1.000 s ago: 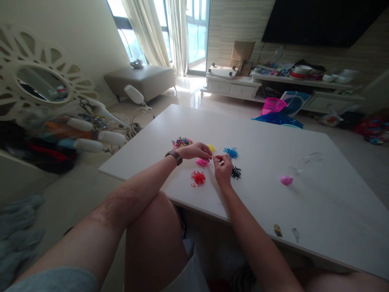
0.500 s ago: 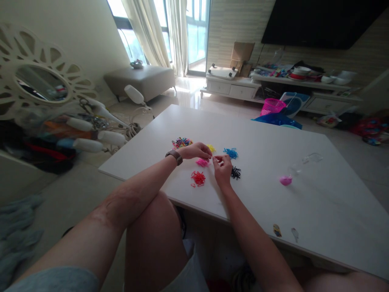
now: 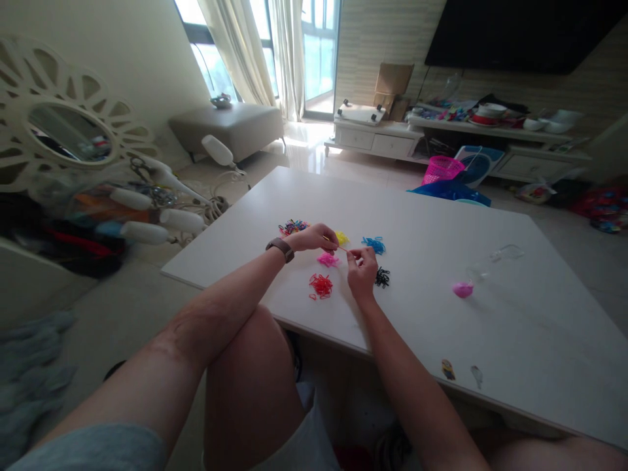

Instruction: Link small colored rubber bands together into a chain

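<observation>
Between my two hands a thin orange rubber band point(image 3: 343, 248) is stretched taut. My left hand point(image 3: 320, 237), with a brown watch on its wrist, pinches one end of it, and my right hand point(image 3: 362, 269) grips the other. Under and around them lie small heaps of loom bands: pink point(image 3: 328, 260), yellow point(image 3: 342, 238), blue point(image 3: 374, 245), black point(image 3: 383, 277) and red point(image 3: 321, 286). A mixed-colour heap point(image 3: 293, 227) sits beyond my left wrist.
On the white table point(image 3: 422, 327), to the right, are a pink item point(image 3: 462, 290) and clear plastic pieces point(image 3: 505, 252). A minion figure point(image 3: 447, 369) and a small pale piece point(image 3: 476, 375) lie by the near edge. A white branching lamp point(image 3: 181, 221) stands left.
My hands have drawn slightly apart, and the orange band now shows stretched between them. The heaps on the table have stayed as they were.
</observation>
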Motion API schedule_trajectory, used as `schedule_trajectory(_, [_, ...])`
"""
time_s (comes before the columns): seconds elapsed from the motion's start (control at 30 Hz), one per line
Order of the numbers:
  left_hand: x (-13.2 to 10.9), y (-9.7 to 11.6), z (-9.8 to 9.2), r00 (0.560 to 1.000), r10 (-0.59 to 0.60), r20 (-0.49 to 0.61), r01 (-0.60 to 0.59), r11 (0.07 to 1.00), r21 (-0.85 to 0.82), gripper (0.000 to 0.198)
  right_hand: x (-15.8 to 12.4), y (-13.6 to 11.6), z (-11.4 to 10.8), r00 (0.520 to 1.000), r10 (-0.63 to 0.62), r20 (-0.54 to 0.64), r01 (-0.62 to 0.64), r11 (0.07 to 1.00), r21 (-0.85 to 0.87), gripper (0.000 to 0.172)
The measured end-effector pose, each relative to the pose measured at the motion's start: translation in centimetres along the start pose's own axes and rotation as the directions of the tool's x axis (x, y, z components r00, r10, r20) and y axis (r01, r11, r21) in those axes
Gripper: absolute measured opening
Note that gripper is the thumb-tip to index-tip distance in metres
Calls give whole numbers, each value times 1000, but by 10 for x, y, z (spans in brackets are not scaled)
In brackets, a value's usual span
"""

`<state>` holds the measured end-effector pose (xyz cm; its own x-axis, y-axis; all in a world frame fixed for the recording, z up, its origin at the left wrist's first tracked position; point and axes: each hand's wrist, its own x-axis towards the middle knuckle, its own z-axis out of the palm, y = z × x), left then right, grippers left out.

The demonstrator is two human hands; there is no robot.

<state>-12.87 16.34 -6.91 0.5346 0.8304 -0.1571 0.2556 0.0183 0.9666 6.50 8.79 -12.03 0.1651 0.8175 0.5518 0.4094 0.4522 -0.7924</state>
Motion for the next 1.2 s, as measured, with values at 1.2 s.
schedule_trajectory(1.2, [-18, -8, -50, 395, -119, -911, -16, 990, -137, 15, -11, 1, 3, 786, -288, 547, 221, 957, 187, 9])
